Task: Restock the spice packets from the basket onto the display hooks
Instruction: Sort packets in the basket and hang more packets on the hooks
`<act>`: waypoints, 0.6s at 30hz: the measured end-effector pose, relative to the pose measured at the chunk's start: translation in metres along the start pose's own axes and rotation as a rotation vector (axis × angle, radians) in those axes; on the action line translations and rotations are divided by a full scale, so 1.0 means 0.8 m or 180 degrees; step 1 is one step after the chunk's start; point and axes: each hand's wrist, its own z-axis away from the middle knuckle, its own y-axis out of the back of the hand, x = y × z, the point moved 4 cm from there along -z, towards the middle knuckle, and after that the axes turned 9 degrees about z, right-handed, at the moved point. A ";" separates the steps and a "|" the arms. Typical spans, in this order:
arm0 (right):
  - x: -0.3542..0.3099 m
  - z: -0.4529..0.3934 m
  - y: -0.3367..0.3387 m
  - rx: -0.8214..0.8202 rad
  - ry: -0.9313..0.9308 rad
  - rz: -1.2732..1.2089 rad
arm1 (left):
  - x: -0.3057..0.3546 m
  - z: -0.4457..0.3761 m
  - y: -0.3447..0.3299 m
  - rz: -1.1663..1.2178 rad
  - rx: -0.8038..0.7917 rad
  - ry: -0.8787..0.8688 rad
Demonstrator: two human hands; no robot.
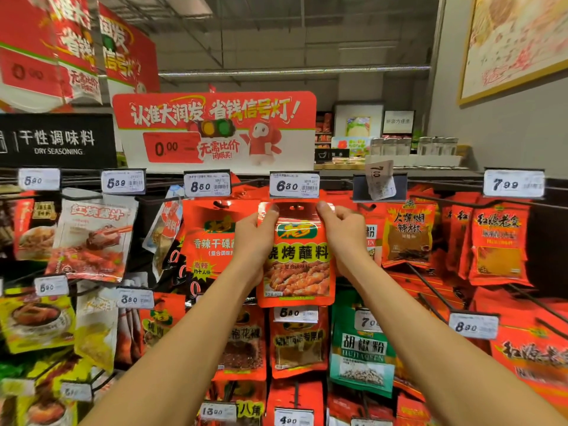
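Head view is showing a supermarket dry-seasoning display, with both arms reaching up to the top row of hooks. Left hand (pixel 255 238) is gripping the left edge of a red spice packet (pixel 296 259), its thumb pressing on the packet's upper left corner and the remaining fingers curling behind the packet, out of sight. Right hand (pixel 344 238) is gripping the right edge in the same manner, thumb tip pinching the upper right corner, other fingers wrapping behind. The packet is being held upright between the two hands, its hang hole sitting just below the price tag reading 6.30 (pixel 294 185). Whether the hook is passing through the hole cannot be told, since the tag is covering that spot.

Just left of the held packet, another red packet (pixel 212 238) is hanging under the 8.50 price tag (pixel 207 185), partly behind the left hand. To the right, a red chilli packet (pixel 407 235) is hanging near a crooked, loose price slip (pixel 378 179). A green pepper packet (pixel 362 355) is hanging in the lower row, below the right forearm. A red and white promotional sign (pixel 215 130) is standing above the hooks, and a black "DRY SEASONING" sign (pixel 58 141) is showing at far left. The basket is not appearing in view.
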 end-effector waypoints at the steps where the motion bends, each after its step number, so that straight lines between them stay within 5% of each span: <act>1: -0.001 -0.002 0.000 0.0058 0.0014 0.0044 | 0.000 0.000 -0.001 -0.0010 0.0009 -0.0010; 10: 0.012 -0.013 -0.007 -0.0098 -0.0284 0.0694 | -0.008 -0.008 -0.003 -0.0451 0.0250 -0.0099; 18: 0.038 0.011 0.002 0.0108 0.0373 0.0573 | -0.018 0.019 0.008 -0.1769 0.0149 -0.1186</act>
